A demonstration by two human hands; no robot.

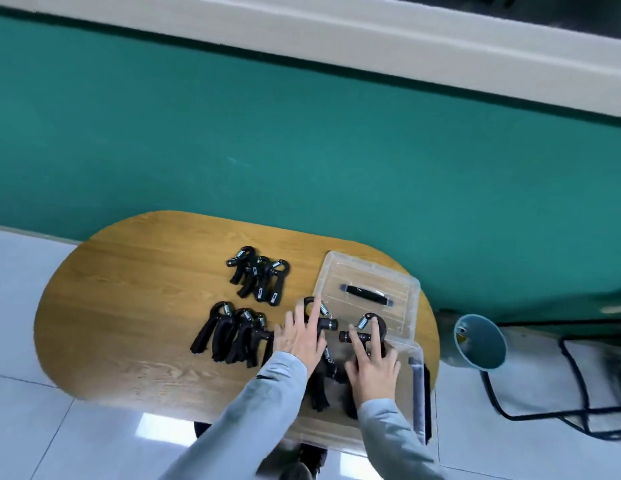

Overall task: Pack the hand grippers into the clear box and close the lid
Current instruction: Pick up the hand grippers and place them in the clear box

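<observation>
Several black hand grippers lie on an oval wooden table (136,306) in two clusters, a far cluster (259,277) and a near cluster (233,336). At the table's right end stands the clear box (418,379), open. Its clear lid (402,289), which has a black handle, lies flat just behind it. My left hand (300,339) rests with its fingers spread over one hand gripper (324,322) at the box's left side. My right hand (373,370) grips another hand gripper (369,329) over the box. Both grippers' handles run down into the box under my hands.
A teal bin (479,341) stands on the tiled floor just right of the table. Black cables (579,403) run over the floor beyond it. A teal wall (302,150) rises behind the table. The table's left half is bare wood.
</observation>
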